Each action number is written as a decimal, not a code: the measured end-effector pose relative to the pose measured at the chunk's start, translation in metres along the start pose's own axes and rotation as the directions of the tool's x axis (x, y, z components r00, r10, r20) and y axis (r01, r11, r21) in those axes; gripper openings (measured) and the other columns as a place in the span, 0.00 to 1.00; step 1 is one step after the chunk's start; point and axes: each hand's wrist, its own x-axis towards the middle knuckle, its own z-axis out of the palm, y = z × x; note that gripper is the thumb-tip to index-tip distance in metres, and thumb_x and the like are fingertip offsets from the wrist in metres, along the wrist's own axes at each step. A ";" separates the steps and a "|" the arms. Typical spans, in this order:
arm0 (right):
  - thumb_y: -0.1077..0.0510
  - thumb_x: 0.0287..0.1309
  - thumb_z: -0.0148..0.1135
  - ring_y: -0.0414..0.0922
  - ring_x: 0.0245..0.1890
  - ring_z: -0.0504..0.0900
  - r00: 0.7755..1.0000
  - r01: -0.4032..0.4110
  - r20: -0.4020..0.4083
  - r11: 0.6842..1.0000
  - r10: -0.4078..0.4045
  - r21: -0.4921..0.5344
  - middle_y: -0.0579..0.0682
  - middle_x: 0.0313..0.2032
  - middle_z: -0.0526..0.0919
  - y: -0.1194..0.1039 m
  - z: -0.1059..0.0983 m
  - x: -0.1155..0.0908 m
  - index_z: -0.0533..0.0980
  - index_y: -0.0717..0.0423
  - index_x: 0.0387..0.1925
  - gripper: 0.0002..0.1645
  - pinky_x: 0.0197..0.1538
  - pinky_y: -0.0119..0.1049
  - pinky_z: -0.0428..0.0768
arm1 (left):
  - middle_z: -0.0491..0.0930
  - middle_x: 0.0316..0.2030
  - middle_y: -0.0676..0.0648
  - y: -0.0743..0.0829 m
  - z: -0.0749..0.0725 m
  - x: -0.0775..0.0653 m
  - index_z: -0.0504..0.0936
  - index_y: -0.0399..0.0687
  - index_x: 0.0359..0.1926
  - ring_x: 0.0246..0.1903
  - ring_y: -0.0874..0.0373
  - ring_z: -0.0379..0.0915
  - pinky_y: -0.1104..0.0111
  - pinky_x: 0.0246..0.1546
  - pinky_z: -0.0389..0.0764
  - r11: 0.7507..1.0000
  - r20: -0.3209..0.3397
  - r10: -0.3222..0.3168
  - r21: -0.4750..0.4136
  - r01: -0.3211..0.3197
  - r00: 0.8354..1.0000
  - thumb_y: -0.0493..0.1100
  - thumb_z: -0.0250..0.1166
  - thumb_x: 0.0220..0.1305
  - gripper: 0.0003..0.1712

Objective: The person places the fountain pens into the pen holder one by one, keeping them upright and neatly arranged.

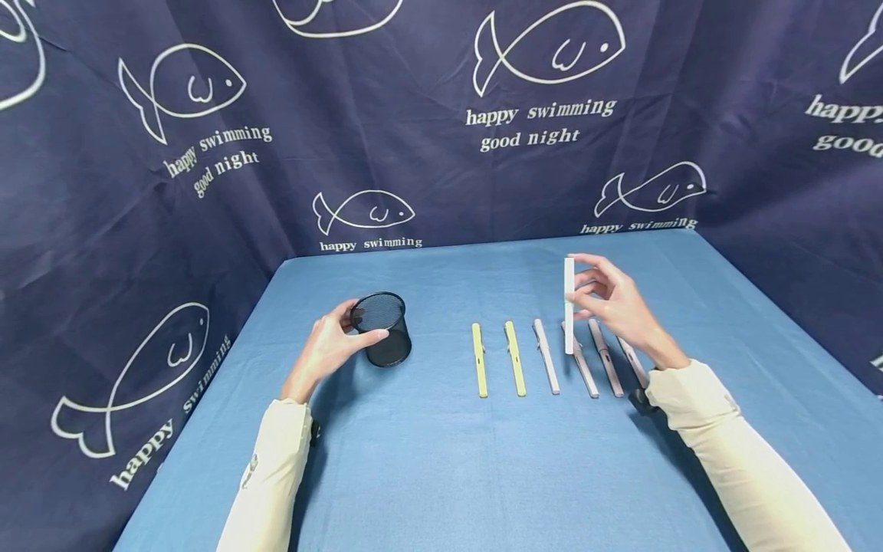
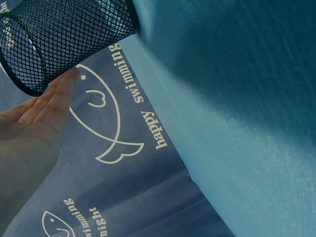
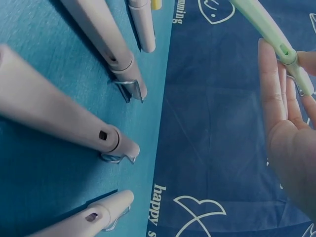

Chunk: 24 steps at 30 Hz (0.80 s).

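At the left of the table stands a black mesh pen holder point(image 1: 389, 346), its round mouth upward. My left hand point(image 1: 326, 346) holds it near the rim, thumb on the near side and fingers behind; the left wrist view shows the fingers point(image 2: 61, 94) against the mesh. My right hand point(image 1: 614, 303) pinches a pale green pen point(image 3: 266, 27) between thumb and fingers. That pen is upright in the head view, raised above a row of pens, and overlaps one pink pen point(image 1: 586, 372).
Left of the raised pen lie two yellow pens point(image 1: 479, 364) and a pink pen point(image 1: 547, 360). More pink pens point(image 1: 607, 360) lie under and beside the right hand; the sleeve partly covers the last. A dark blue fish-print curtain point(image 1: 441, 153) borders the blue table point(image 1: 441, 475).
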 end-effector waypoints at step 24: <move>0.73 0.65 0.63 0.45 0.40 0.84 1.000 0.006 0.003 1.000 -0.006 0.030 0.57 0.43 0.79 -0.001 0.012 0.006 0.70 0.55 0.71 0.35 0.33 0.46 0.88 | 0.79 0.61 0.36 0.001 0.000 -0.001 0.66 0.39 0.75 0.62 0.42 0.76 0.49 0.63 0.74 1.000 0.006 -0.006 -0.015 0.006 1.000 0.62 0.78 0.56 0.55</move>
